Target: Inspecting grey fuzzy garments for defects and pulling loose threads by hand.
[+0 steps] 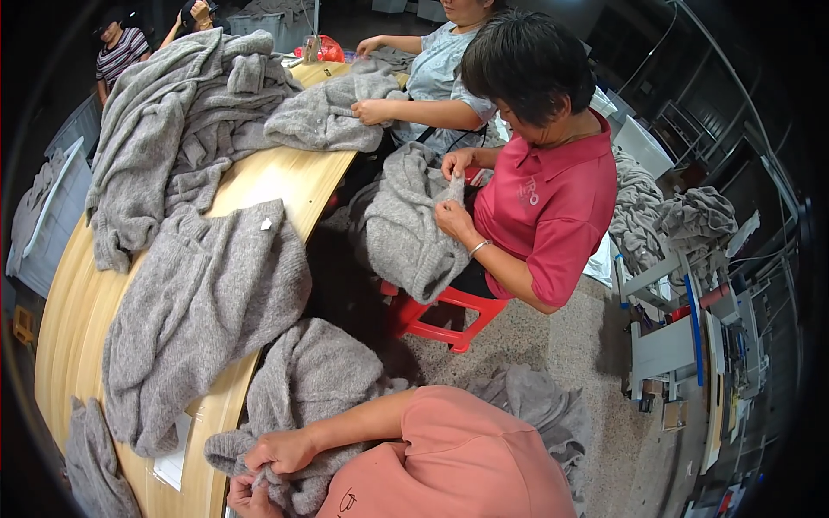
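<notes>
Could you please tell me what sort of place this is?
Probably a garment workshop: similar grey knitted garments lie heaped on a wood-coloured table, and a person in a red polo shirt sits on a red stool, handling another.

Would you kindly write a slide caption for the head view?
Left hand and right hand pinch a gray knit garment beside a pale wood-grain table.

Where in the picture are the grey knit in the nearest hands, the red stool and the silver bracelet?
Grey knit (225,451): head view, on its edge at the far left.
Red stool (473,300): head view, on its upper frame.
Silver bracelet (480,247): head view, on its band.
</notes>
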Demonstrator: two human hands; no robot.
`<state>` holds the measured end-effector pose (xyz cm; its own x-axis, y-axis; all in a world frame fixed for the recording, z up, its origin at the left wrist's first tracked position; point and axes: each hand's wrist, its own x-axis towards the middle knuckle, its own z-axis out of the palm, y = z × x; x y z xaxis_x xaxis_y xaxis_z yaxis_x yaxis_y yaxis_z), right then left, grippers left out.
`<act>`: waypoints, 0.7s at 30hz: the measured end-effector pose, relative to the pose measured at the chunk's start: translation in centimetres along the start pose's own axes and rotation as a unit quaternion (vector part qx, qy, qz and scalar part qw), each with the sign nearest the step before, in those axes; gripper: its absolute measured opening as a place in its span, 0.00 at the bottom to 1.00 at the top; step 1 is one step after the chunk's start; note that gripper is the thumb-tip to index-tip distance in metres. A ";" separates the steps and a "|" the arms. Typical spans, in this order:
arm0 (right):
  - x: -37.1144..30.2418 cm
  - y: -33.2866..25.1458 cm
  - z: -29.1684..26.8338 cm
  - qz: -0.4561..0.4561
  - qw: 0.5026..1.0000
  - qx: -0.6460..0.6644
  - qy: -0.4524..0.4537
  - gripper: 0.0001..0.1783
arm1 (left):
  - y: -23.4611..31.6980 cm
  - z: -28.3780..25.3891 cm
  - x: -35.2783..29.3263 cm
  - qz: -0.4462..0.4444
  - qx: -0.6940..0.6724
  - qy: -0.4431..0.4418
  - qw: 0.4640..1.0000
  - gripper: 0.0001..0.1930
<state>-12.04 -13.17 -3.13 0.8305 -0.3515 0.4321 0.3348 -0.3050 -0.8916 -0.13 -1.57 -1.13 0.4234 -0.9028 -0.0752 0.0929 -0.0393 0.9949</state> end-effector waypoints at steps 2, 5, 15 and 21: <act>0.1 -0.1 -0.2 0.016 1.000 -0.006 -0.006 0.06 | 0.1 0.4 -0.1 0.014 0.010 0.009 1.000 0.06; 0.0 -0.5 -0.1 0.054 0.998 -0.025 -0.001 0.06 | 0.8 1.1 -0.3 0.032 0.057 0.025 0.998 0.05; -1.0 -0.3 2.5 -0.064 0.965 -0.221 0.127 0.12 | 0.9 2.3 -0.5 0.060 0.076 0.115 0.989 0.05; -0.7 -0.7 2.8 -0.034 0.963 -0.196 0.181 0.11 | 1.3 3.2 -0.8 0.066 0.034 0.147 0.986 0.05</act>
<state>-11.59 -10.25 -3.18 0.5792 -0.5821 0.5706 0.1309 -0.6245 -0.7700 -3.22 -2.31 0.41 0.6723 -0.7387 0.0489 -0.0369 0.0325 0.9988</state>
